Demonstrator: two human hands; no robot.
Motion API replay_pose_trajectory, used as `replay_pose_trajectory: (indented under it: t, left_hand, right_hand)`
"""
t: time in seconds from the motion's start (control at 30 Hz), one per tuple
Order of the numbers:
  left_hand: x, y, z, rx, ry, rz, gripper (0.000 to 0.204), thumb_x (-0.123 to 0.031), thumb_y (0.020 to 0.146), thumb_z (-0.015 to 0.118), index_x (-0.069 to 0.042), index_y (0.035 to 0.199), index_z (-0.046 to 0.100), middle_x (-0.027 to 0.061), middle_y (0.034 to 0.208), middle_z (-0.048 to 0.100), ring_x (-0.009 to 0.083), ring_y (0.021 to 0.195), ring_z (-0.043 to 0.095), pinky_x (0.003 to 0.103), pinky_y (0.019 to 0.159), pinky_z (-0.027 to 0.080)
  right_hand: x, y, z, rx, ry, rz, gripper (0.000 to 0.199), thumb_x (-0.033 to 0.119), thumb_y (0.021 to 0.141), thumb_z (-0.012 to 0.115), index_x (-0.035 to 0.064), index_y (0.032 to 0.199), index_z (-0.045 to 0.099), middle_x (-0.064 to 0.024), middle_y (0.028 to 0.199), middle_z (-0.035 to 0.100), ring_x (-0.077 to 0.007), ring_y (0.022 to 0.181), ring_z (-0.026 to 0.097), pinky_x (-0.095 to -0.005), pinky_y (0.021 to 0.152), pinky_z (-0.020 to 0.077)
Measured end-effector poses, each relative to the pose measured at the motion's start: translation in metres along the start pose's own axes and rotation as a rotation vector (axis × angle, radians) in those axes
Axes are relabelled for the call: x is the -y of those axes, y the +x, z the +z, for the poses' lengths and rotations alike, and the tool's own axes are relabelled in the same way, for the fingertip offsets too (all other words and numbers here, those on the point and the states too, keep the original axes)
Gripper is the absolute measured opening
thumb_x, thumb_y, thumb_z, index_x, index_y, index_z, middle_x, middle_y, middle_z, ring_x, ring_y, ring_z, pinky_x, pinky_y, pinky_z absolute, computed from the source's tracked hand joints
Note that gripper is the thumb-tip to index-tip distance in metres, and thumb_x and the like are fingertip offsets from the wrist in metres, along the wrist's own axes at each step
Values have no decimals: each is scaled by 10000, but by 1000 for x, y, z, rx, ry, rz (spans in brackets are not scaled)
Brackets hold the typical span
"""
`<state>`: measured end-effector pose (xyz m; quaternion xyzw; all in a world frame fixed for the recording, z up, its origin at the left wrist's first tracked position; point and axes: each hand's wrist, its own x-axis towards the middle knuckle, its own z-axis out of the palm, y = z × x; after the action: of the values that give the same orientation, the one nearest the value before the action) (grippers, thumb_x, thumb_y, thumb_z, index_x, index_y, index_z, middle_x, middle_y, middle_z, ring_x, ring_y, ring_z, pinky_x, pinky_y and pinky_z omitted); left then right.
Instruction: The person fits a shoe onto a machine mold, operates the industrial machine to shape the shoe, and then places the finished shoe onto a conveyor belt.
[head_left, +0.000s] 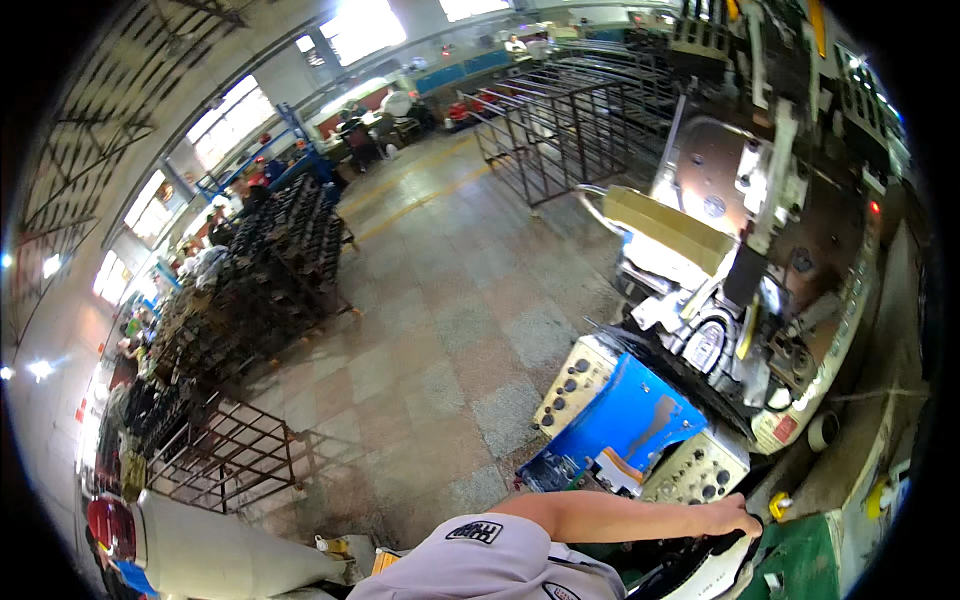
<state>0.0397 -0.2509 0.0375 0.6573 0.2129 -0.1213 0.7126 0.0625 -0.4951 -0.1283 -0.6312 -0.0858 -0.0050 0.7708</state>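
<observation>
My left hand (735, 516) reaches across the lower right on a bare forearm from a light short sleeve. Its fingers curl down over the edge of a white, black-edged piece (712, 577) with small print on it. Only part of this piece shows, so its kind is unclear. Dark material (640, 560) lies under the forearm. A green surface (800, 555) is just to the right of the fingers. My right hand is outside the picture.
A machine with a lit white head (705, 340) stands at the right, beside control boxes with black knobs (575, 385) and a blue panel (640, 415). Metal racks (560, 130) stand farther back. Dark stacked parts (240, 290) and a rack frame (225, 455) are left of the tiled floor (430, 340).
</observation>
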Motion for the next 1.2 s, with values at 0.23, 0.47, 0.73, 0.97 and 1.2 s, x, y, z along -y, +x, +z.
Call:
replay_pose_trajectory:
  t: [0.23, 0.47, 0.73, 0.97, 1.2]
  left_hand:
    - [19, 11, -29, -92, 735, 406, 299, -304, 1028, 543, -80, 1116, 721, 150, 1037, 738, 276, 921, 701, 387, 795, 552]
    - [81, -50, -91, -480, 1162, 551, 277, -162, 960, 681, 55, 1131, 665, 234, 1065, 698, 386, 950, 671, 435, 811, 543]
    - [59, -84, -68, -407, 1677, 409, 327, -324, 999, 614, -29, 1078, 732, 190, 1040, 721, 374, 960, 676, 453, 819, 546]
    - [57, -68, -59, -389, 1557, 442, 221, -238, 953, 670, -32, 996, 736, 150, 974, 721, 339, 873, 684, 430, 771, 544]
    - [71, -53, -59, -377, 1401, 512, 162, -140, 927, 710, 7, 994, 724, 159, 968, 716, 334, 876, 674, 430, 801, 545]
  right_hand:
    - [61, 8, -9, -252, 233, 350, 413, 264, 960, 597, 12, 1284, 645, -139, 1257, 677, -241, 1144, 641, -377, 1037, 491]
    - [119, -61, -240, -584, 146, 1017, 427, 526, 873, 669, 111, 954, 730, -89, 823, 739, -237, 610, 644, -393, 610, 524]
    - [102, -140, -425, -553, -1048, 1361, 739, 597, 840, 653, -18, 1250, 673, -265, 1279, 655, -390, 1226, 619, -430, 1019, 484]
    - [-20, -73, -480, -840, -1041, 1036, 658, 420, 777, 717, -21, 1262, 663, -264, 1260, 664, -389, 1210, 630, -418, 1034, 497]
    - [-117, 72, -548, -891, -422, 649, 574, 335, 777, 745, -101, 1135, 640, -236, 1058, 729, -358, 948, 702, -385, 855, 544]
